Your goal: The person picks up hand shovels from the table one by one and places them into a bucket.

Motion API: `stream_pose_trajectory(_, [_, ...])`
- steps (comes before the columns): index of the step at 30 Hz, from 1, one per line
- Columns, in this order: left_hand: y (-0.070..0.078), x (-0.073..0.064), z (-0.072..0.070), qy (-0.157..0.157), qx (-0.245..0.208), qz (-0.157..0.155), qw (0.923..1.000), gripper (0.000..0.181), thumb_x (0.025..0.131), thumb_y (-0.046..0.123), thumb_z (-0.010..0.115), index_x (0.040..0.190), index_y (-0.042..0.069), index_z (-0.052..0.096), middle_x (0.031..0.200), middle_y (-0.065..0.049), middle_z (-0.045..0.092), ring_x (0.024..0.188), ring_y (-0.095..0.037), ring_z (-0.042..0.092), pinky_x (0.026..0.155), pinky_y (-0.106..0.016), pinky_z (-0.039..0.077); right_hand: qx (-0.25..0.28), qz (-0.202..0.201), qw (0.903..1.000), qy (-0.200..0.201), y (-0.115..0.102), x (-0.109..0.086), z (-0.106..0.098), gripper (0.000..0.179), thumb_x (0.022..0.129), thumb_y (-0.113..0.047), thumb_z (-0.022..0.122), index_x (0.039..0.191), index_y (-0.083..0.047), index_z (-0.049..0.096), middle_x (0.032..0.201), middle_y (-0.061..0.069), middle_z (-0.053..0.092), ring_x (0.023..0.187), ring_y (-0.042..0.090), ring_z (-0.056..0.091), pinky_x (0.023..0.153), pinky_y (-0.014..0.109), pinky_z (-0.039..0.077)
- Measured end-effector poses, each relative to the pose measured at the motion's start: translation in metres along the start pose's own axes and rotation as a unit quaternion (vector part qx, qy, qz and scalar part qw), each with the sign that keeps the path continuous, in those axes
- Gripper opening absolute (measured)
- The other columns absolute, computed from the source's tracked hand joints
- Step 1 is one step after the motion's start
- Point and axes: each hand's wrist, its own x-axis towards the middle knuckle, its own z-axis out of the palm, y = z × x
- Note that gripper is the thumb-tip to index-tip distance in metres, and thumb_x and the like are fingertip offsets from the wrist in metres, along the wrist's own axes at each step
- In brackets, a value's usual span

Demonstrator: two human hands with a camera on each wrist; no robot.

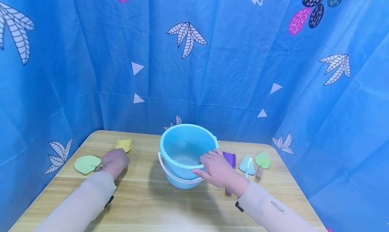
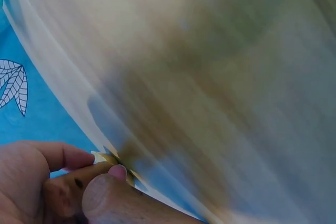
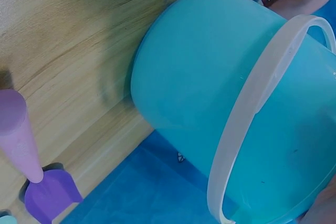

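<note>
A light-blue bucket [image 1: 188, 147] stands mid-table, its white handle [image 1: 182, 180] hanging down the near side. My right hand [image 1: 218, 169] holds the bucket's near right rim, thumb outside and fingers over the edge. In the right wrist view the bucket's side [image 3: 199, 77] and the white handle fill much of the frame. On the left side of the table, my left hand [image 1: 114, 161] grips a wooden handle [image 2: 65, 192]. Beyond its fingertips shows a yellow shovel blade [image 1: 124, 145]. A pale green shovel [image 1: 87, 164] lies just left of this hand.
Right of the bucket lie a purple shovel [image 1: 230, 158], a light-blue shovel [image 1: 247, 164] and a green shovel [image 1: 262, 159] with a wooden handle. The wooden table [image 1: 146, 208] has a patterned blue cloth [image 1: 182, 73] hanging behind it and at both sides.
</note>
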Motion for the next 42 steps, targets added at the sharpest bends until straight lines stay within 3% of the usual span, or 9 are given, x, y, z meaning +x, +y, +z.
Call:
stream_pose_trajectory(12, [-0.001, -0.009, -0.007, -0.007, -0.020, 0.007, 0.9997, 0.027, 0.091, 0.016, 0.053, 0.087, -0.009, 0.064, 0.078, -0.020, 0.057, 0.068, -0.031, 0.057, 0.054, -0.039, 0.048, 0.000, 0.003, 1.0000, -0.004, -0.001, -0.001, 0.000, 0.043, 0.100, -0.062, 0.042, 0.081, -0.025, 0.048, 0.071, -0.012, 0.041, 0.077, 0.009, 0.041, 0.093, 0.040, 0.035])
stream_pose_trajectory(19, [-0.004, -0.005, -0.007, -0.003, -0.015, 0.009, 0.9998, 0.025, 0.091, 0.010, 0.049, 0.090, -0.011, 0.064, 0.079, -0.023, 0.059, 0.069, -0.033, 0.058, 0.055, -0.041, 0.049, -0.003, 0.004, 1.0000, -0.006, -0.001, -0.001, -0.001, 0.042, 0.100, -0.062, 0.042, 0.081, -0.025, 0.048, 0.071, -0.012, 0.041, 0.077, 0.009, 0.041, 0.093, 0.040, 0.035])
stream_pose_trajectory(27, [-0.009, -0.002, -0.011, 0.010, -0.010, 0.008, 0.9999, 0.027, 0.090, 0.011, 0.050, 0.093, -0.013, 0.063, 0.080, -0.023, 0.059, 0.073, -0.036, 0.059, 0.059, -0.044, 0.048, -0.002, 0.003, 1.0000, -0.005, 0.000, -0.001, 0.000, 0.043, 0.100, -0.062, 0.042, 0.081, -0.025, 0.048, 0.071, -0.012, 0.041, 0.076, 0.009, 0.041, 0.093, 0.040, 0.035])
stream_pose_trajectory(36, [-0.007, -0.007, -0.016, 0.031, -0.011, 0.017, 0.9993, 0.033, 0.090, 0.013, 0.052, 0.102, -0.017, 0.060, 0.085, -0.026, 0.059, 0.080, -0.042, 0.059, 0.068, -0.051, 0.048, 0.000, -0.001, 1.0000, 0.002, 0.000, -0.001, 0.000, 0.043, 0.100, -0.063, 0.041, 0.080, -0.024, 0.048, 0.071, -0.012, 0.040, 0.076, 0.009, 0.041, 0.093, 0.041, 0.036])
stream_pose_trajectory(42, [-0.006, -0.010, -0.021, 0.044, -0.011, 0.031, 0.9985, 0.035, 0.090, 0.016, 0.056, 0.100, -0.017, 0.059, 0.084, -0.026, 0.060, 0.079, -0.043, 0.059, 0.066, -0.052, 0.048, 0.003, 0.002, 1.0000, 0.000, -0.001, -0.001, -0.002, 0.044, 0.100, -0.063, 0.041, 0.081, -0.024, 0.048, 0.071, -0.012, 0.041, 0.077, 0.009, 0.041, 0.093, 0.041, 0.036])
